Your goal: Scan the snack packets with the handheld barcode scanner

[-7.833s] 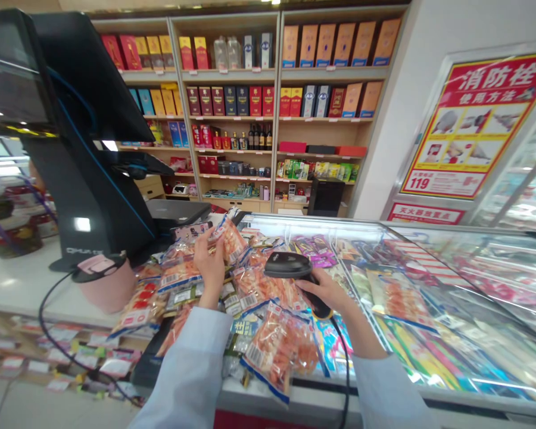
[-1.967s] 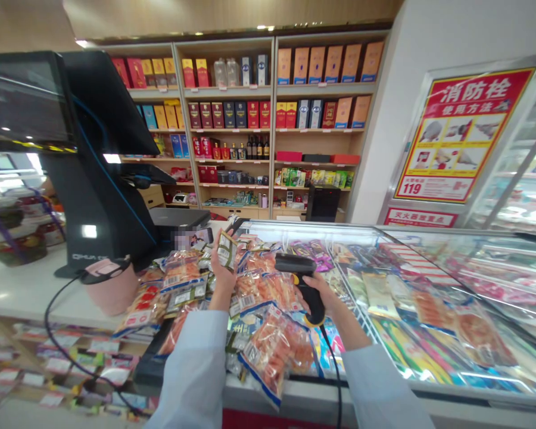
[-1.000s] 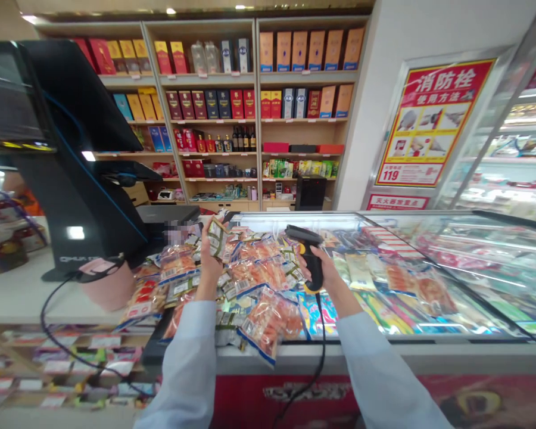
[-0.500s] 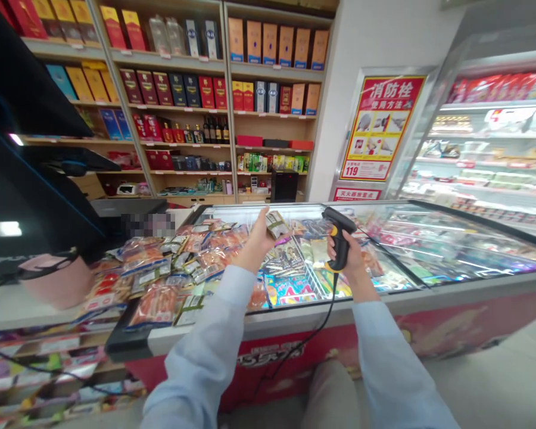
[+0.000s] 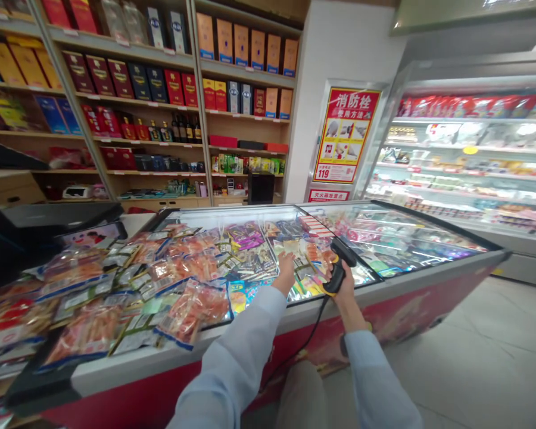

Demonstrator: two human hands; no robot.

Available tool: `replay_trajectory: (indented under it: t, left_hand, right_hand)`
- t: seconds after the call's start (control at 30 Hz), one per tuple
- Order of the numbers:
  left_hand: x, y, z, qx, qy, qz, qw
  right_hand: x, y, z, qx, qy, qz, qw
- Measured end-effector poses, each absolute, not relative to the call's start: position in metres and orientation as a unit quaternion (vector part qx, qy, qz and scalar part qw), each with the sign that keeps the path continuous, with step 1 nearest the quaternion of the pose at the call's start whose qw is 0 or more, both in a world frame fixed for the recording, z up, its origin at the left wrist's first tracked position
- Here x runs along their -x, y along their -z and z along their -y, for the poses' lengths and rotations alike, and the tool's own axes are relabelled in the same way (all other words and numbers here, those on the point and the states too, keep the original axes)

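My left hand (image 5: 285, 269) reaches over the freezer with its fingers stretched forward, close to small pale and green packets (image 5: 302, 262); whether it touches them is hard to tell. My right hand (image 5: 343, 280) is wrapped round the grip of a black and yellow barcode scanner (image 5: 337, 268), whose cable hangs over the freezer's front edge. To the left, clear packs of reddish food (image 5: 196, 307) and small green-labelled packets (image 5: 138, 333) lie heaped on the chest freezer (image 5: 245, 351).
Dark checkout equipment (image 5: 9, 220) stands at the left. Behind are shelves of boxes and bottles (image 5: 161, 101) and a red fire-hydrant poster (image 5: 346, 134). A lit refrigerated display (image 5: 464, 161) stands at the right, beyond the freezer's glass top (image 5: 411, 238).
The view has shifted to the right. My left hand has moved down and closer to the scanner, and the small packet it held up has left its fingers. My right hand keeps the scanner.
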State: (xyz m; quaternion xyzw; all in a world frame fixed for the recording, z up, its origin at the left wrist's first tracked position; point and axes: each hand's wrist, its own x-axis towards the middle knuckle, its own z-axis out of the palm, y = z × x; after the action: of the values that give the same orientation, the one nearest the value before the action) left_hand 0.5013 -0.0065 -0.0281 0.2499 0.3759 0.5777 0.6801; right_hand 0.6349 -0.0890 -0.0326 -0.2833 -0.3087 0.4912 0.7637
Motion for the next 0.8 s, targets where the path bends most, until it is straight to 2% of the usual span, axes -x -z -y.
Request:
replay_trajectory:
  t: [0.23, 0.37, 0.53, 0.67, 0.8]
  left_hand:
    - [-0.496, 0.024, 0.011, -0.383, -0.595, -0.398, 0.583]
    - [-0.452, 0.007, 0.031, -0.469, -0.603, -0.364, 0.534]
    - [-0.341, 0.003, 0.089, -0.666, -0.58, -0.341, 0.322]
    - [-0.258, 0.025, 0.127, -0.71, -0.548, -0.407, 0.175]
    - [-0.216, 0.051, 0.144, -0.74, -0.527, -0.411, 0.079]
  right_hand:
    - [-0.636, 0.031, 0.088, 0.28, -0.494, 0.273, 0.777]
    - [-0.636, 0.033, 0.088, 0.28, -0.503, 0.272, 0.771]
    - [-0.636, 0.034, 0.089, 0.292, -0.513, 0.272, 0.76]
    - [-0.634, 0.031, 0.09, 0.308, -0.506, 0.27, 0.759]
    - [-0.632, 0.03, 0.092, 0.318, -0.505, 0.27, 0.756]
